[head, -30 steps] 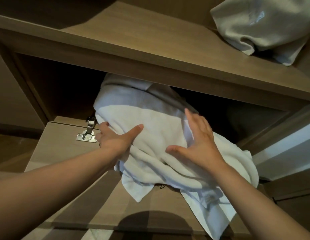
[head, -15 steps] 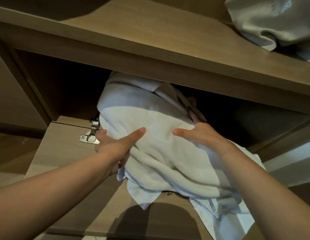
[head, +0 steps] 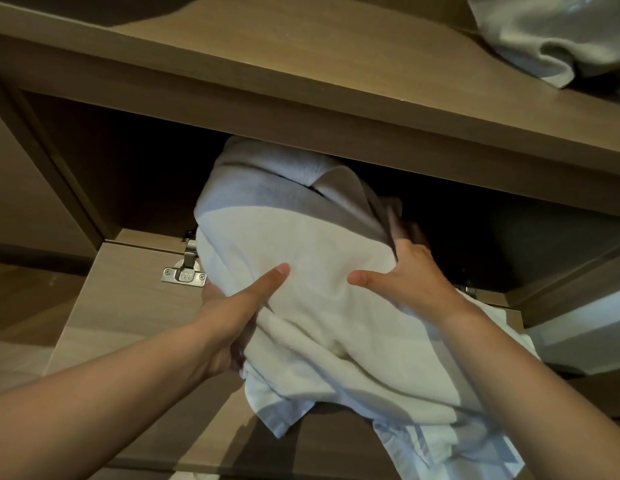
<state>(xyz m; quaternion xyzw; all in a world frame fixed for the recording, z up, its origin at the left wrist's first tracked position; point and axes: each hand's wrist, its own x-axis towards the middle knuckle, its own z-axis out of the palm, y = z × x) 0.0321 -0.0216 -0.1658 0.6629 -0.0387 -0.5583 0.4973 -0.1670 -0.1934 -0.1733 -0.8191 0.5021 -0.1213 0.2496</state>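
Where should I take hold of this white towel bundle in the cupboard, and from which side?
Grip the white towel by its two flanks, coming from the open front: left hand low on the left, right hand round the right side. It is a soft, bulging heap under the shelf, and its loose corner hanging in front would probably just unravel.

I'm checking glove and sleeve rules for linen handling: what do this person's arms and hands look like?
The left hand and right hand are bare: no gloves, and no ring, watch or bracelet on the parts that show. Both forearms are uncovered to the picture's edge, so no sleeve is in view.
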